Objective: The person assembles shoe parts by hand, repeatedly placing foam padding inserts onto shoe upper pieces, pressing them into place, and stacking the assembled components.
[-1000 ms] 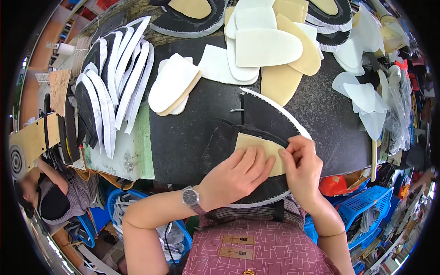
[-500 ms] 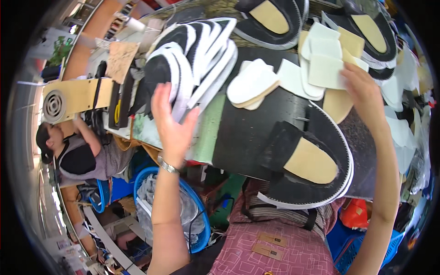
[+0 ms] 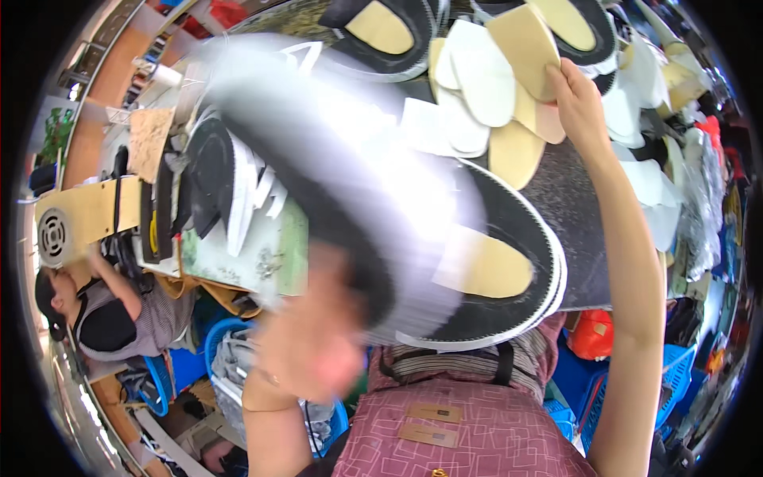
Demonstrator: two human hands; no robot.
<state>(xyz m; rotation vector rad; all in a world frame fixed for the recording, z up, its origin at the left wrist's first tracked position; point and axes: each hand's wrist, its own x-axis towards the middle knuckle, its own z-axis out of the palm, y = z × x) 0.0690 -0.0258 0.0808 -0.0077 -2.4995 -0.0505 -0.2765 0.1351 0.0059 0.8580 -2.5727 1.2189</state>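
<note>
Left hand [image 3: 310,338] at seven o'clock is gripping a blurred shoe piece [image 3: 350,175] slanting toward eleven, though I'm not making out its finger spread from here. At four, a black panel [image 3: 477,318] is lying partly behind, bearing a tan insole [image 3: 505,270]. At two, I'm seeing the right hand [image 3: 579,99] pinching a rounded tan sheet [image 3: 520,48], fingers nearly closed.

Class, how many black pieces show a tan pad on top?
3: one black piece at top centre, another at upper right, a third right of centre. Others may be hidden beneath or behind the blurred piece.
</note>
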